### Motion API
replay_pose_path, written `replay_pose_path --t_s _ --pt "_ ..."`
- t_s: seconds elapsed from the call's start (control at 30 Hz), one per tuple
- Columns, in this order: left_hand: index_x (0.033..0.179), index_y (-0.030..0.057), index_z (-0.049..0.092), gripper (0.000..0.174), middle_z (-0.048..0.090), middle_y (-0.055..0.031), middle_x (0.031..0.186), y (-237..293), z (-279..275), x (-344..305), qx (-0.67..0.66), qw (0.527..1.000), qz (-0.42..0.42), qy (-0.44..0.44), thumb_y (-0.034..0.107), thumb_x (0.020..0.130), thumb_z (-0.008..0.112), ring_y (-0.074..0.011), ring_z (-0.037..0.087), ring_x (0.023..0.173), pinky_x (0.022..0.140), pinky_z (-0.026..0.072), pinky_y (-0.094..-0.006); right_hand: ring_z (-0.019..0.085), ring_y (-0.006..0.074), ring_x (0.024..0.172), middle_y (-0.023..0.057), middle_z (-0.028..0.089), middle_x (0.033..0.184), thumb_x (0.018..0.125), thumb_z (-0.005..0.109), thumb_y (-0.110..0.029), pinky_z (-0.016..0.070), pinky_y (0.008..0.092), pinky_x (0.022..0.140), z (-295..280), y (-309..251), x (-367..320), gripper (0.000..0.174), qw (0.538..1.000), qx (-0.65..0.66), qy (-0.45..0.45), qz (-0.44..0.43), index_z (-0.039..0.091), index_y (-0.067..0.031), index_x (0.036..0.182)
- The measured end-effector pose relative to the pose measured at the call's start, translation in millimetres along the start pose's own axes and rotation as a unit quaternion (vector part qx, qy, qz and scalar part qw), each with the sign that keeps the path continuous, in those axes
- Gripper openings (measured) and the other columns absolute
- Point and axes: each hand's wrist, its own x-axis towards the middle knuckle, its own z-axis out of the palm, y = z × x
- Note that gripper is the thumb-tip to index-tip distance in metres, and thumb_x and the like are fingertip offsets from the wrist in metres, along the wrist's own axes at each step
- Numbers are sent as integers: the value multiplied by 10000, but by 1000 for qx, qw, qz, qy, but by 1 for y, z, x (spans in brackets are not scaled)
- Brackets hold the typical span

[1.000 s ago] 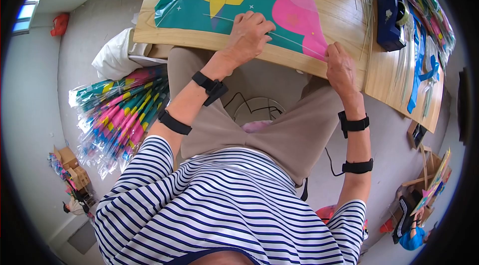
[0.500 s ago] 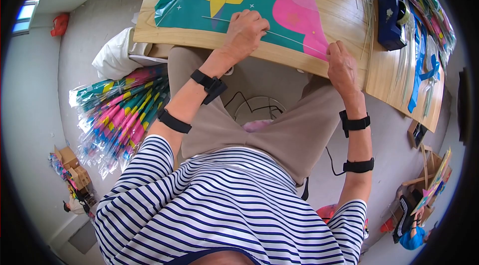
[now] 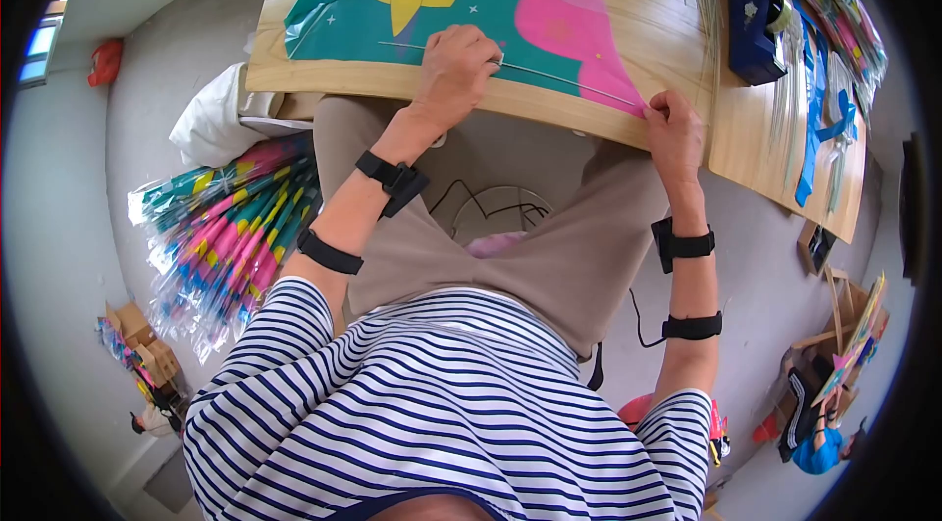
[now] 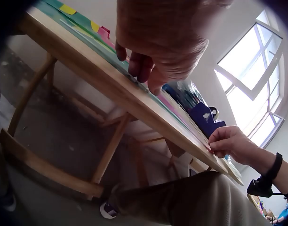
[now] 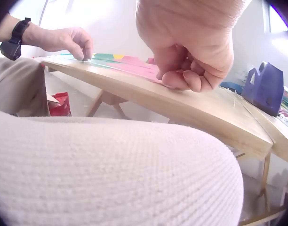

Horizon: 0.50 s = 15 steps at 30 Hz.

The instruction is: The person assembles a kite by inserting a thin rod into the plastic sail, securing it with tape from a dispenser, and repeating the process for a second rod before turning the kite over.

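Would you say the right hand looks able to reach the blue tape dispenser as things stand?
Probably yes: the blue tape dispenser stands on the table beyond the right hand, only thin sticks between. That hand pinches the kite corner and would have to let go.

No text, label, brand or number can be read on anything here

Thin rod [image 3: 569, 81] lies across flat teal-pink kite [image 3: 510, 6]
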Motion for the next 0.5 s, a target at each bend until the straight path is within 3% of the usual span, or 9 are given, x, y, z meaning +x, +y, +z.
replay_pose_path --t_s 0.17,0.27,0.37,0.5 --pt "806 108 637 46 546 -28 862 -2 3 1 0 1000 7 6 69 808 661 -238 553 881 823 413 -397 621 275 710 148 657 782 806 711 -54 493 374 699 -1 -2 0 85 998 34 -2 55 658 -15 859" --pt "803 110 629 52 534 -29 851 -3 5 2 5 1000 7 1 66 807 657 -238 548 875 825 413 -395 639 195 710 92 670 764 804 722 -93 503 323 686 1 1 1 104 998 9 -5 60 686 -31 879" --pt "797 111 620 63 522 -32 839 -3 7 3 8 1000 14 5 59 805 653 -240 544 871 823 411 -392 640 187 713 89 671 764 807 721 -102 504 323 687 0 -2 0 108 997 12 -12 69 686 -30 880" --pt "800 114 611 74 514 -33 836 -3 6 4 13 1000 20 2 50 802 649 -242 538 872 815 408 -390 633 251 708 131 664 757 805 705 -86 499 367 693 -1 -6 0 101 996 34 -14 76 666 -11 860"
